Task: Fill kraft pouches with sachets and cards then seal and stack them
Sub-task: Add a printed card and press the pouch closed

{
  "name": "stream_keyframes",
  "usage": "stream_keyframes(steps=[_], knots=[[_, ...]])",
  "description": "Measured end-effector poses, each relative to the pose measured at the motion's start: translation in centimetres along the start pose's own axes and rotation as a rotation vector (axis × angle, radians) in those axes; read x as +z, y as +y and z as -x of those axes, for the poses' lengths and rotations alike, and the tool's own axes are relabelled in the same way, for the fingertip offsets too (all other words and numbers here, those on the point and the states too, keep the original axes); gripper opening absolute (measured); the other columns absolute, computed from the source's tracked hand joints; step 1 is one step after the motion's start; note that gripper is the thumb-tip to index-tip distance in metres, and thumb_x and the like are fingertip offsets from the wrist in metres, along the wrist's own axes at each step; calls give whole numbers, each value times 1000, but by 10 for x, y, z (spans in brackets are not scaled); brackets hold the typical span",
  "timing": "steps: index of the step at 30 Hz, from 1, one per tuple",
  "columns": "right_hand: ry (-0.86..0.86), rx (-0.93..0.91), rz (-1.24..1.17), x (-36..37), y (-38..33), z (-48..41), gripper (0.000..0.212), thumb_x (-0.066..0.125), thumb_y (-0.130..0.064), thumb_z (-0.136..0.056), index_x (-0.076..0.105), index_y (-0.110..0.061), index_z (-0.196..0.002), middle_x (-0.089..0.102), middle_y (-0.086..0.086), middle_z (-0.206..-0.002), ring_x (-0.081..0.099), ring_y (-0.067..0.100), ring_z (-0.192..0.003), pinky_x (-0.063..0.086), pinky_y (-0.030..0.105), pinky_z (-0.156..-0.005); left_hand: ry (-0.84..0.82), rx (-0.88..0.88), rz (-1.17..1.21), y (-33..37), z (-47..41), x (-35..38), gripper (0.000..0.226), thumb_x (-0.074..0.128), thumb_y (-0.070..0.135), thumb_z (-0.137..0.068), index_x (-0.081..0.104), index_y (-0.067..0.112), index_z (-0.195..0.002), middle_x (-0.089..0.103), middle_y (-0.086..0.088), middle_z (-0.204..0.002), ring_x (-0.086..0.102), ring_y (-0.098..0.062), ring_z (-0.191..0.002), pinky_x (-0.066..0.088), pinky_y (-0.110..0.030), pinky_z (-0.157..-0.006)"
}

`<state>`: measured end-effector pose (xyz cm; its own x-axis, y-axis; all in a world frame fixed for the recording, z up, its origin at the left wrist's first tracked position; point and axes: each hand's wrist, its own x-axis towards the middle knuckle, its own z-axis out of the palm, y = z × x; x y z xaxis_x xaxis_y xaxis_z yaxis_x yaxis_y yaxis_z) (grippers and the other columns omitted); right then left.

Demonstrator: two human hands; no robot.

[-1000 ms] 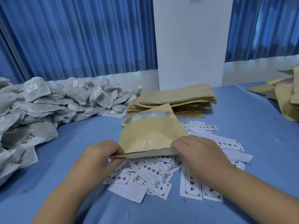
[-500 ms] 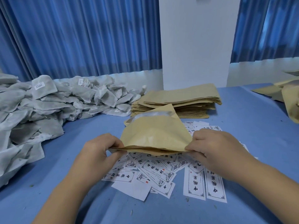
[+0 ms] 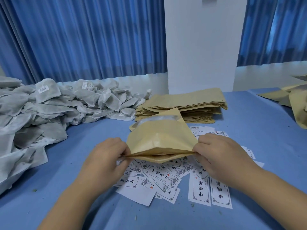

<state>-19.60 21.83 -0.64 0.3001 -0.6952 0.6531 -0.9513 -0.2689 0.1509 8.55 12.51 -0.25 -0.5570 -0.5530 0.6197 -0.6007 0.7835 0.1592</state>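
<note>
My left hand (image 3: 106, 156) and right hand (image 3: 214, 153) each pinch near corner of pouch (image 3: 159, 135), held between them above cards (image 3: 159, 176). Near edge, flat a second ago, now gapes: probably ready for filling. Left of hands, sachets (image 3: 49, 110) heaped.

Of the person only two arms show. The left hand (image 3: 106, 161) and the right hand (image 3: 217, 156) are bare, with smooth backs and rounded knuckles. The left forearm (image 3: 66, 201), at the near left, and the right forearm (image 3: 272, 196), at the near right, are bare along their visible length.
</note>
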Motion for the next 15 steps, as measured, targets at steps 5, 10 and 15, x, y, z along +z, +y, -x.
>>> stream_keyframes(steps=[5, 10, 15], knots=[[-8, -13, 28, 0, -4, 0, 19, 82, -14, -63, 63, -14, -61, 51, -2, -58, 53, 23, -54, 39, 27, -43, -65, 106, -103, 13, -4, 9, 31, 86, 0, -52, 65, 16, -67, 56, 6, -67, 55, -24, -61, 43, -32, -54], [40, -91, -8, 3, -10, -2, 19, 85, -14, -59, 68, -15, -68, 57, 0, -64, 55, 23, -56, 41, 26, -47, 14, 71, -79, 10, -3, 9, 19, 77, 3, -59, 62, 13, -63, 51, 5, -62, 52, -23, -56, 38, -30, -47], [79, -114, 4, 8, -17, -3, 22, 85, 0, -58, 66, -11, -61, 56, 2, -59, 53, 24, -53, 43, 28, -44, 24, 82, -117, 13, -3, 11, 12, 71, 10, -67, 60, 13, -65, 52, 3, -64, 53, -25, -59, 41, -35, -48]])
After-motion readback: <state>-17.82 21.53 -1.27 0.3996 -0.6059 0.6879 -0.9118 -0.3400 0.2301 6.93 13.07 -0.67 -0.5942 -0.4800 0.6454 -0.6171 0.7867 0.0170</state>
